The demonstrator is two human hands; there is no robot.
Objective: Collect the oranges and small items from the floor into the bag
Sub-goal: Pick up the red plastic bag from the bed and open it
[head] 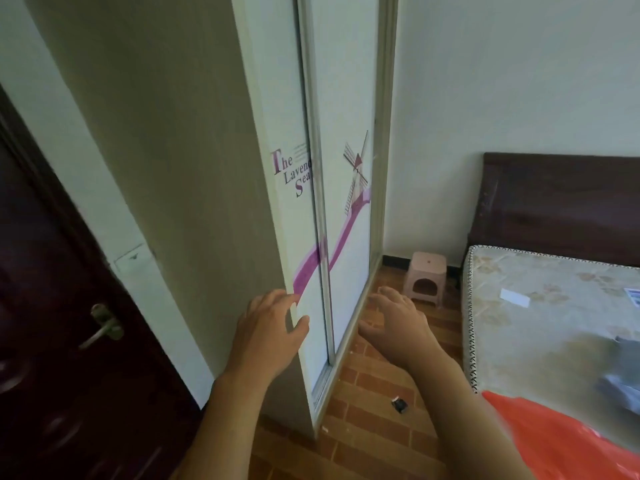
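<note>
1. Orange plastic bag [568, 441], thin and glossy, lies at the lower right, below and to the right of your right forearm, at the near corner of the mattress.
2. Your left hand [266, 336] is at the front corner edge of the tall white wardrobe [194, 168], fingers loosely spread and slightly bent, thumb across the edge onto the sliding door panel; whether it actually presses the wood you cannot tell, and it holds nothing.
3. Your right hand [398, 327] hovers relaxed with its fingers spread, palm down, just right of the wardrobe's bottom rail and above the floor; it grasps nothing.
4. Between your two forearms, below both hands, a small black object [399, 404] lies on the brick-patterned brown floor [374, 382], near the wardrobe's base. What it is stays too blurred to tell.
5. A tiny pale scrap [325, 428] lies beside the wardrobe's lower corner, further below your left hand.
6. Beyond your right hand, a small pink plastic stool [426, 276] stands against the wall.
7. To the right of your right hand sits the patterned beige mattress [540, 327] with a dark wooden headboard [561, 202] behind it.
8. Left of your left hand is a dark brown door [52, 358] with a metal lever handle [104, 327].
9. No oranges show in this view.
</note>
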